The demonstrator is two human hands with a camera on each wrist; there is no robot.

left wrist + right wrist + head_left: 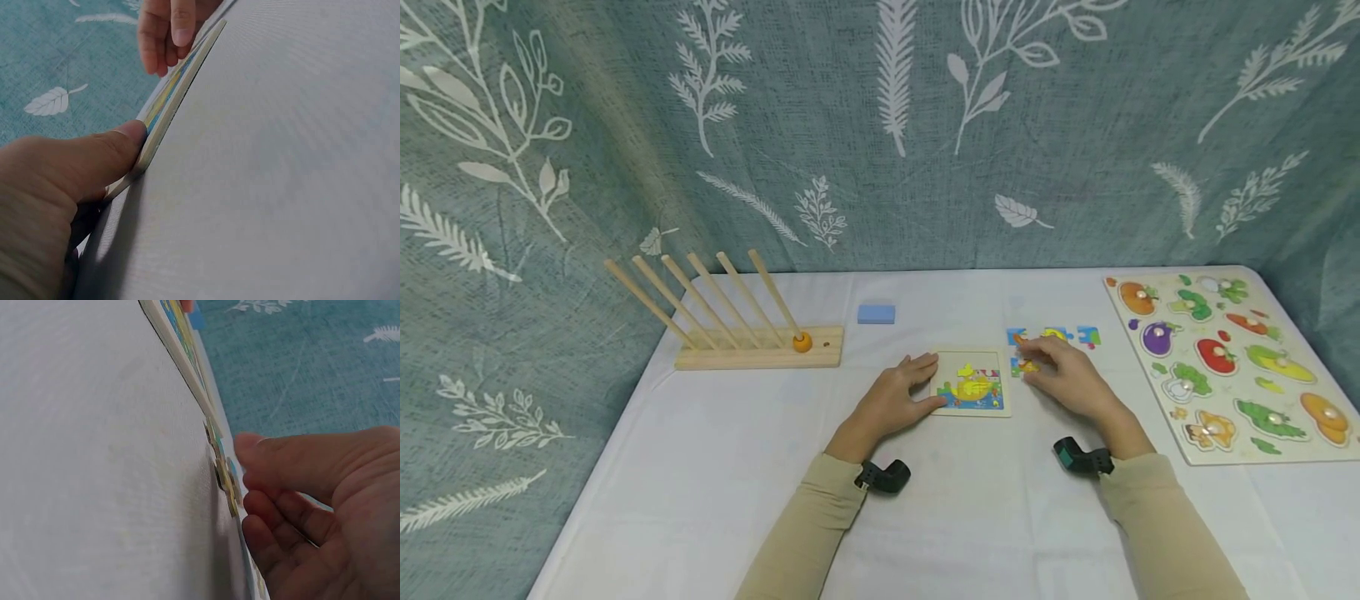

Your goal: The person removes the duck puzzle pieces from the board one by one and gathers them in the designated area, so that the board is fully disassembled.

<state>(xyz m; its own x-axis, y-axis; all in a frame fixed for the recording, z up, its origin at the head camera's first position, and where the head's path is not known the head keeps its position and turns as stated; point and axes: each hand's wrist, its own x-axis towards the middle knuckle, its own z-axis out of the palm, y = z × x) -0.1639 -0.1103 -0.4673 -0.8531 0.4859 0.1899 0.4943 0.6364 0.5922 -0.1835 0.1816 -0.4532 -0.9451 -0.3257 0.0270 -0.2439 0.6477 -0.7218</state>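
Observation:
A small square wooden jigsaw tray (970, 415) lies on the white table, with a partly filled yellow and blue picture (973, 390) in it. My left hand (887, 404) rests along its left side, fingers extended near the upper corner. In the left wrist view the thumb (119, 147) touches the tray's edge. To the right of the tray, my right hand (1071, 379) reaches over loose jigsaw pieces (1087, 336), partly hiding them. Its bent fingertips hover close to a piece (1017, 367); no piece shows between thumb and fingers in the right wrist view.
At the back left stands a wooden rack (760, 358) of several slanted pegs, with an orange bead (802, 342) on one. A blue block (876, 314) sits behind the tray. A vegetable peg puzzle board (1217, 400) lies at the right. A patterned curtain (850, 125) hangs behind the table.

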